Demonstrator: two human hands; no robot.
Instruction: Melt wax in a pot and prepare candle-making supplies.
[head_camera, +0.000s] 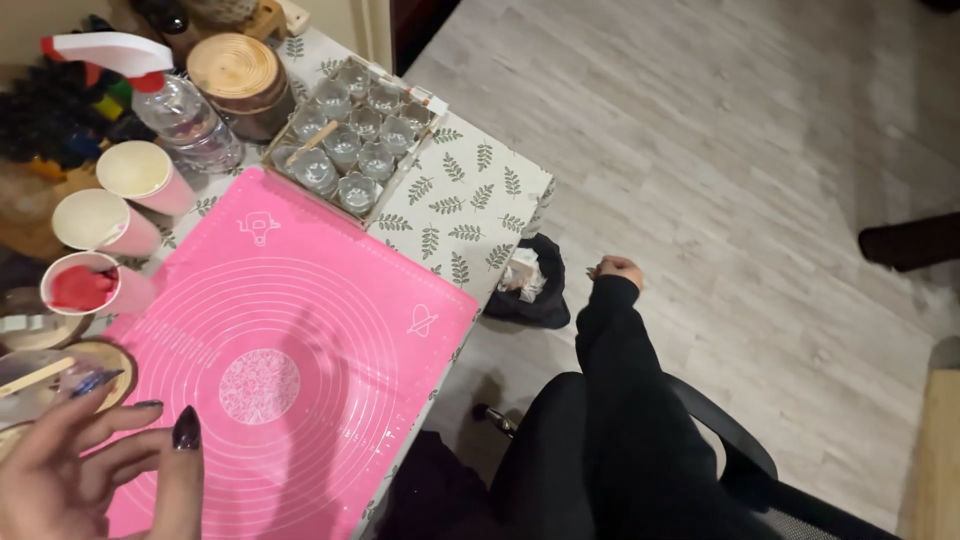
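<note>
**Hands apart at a pink mat, one over the work, one off the edge**

My left hand (85, 470) hovers at the near corner of the pink silicone mat (300, 340), fingers spread and loosely curled, its grip wide open and holding nothing. Just beyond my fingertips a small round wooden dish (112, 360) holds a clear wrapper with something blue in it, and a flat wooden stick (35, 375) lies across the dish beside it. The mat covers most of the tabletop (470, 200), which wears a leaf-print cloth.

My right hand (618, 270) hangs off the tabletop's far side, out over the floor, at the end of a black sleeve; its grip is curled in a loose fist, and I cannot tell whether anything is inside. Near it a dark bag (530, 290) sits on the floor against the tabletop's corner.

Along the mat's left edge stand three pink paper cups (130, 210), the nearest holding something red. Farther back, a cardboard tray of small glass jars (350, 140) touches the mat's far corner, with a spray bottle (180, 110) and a round wooden block (235, 70) behind.
</note>
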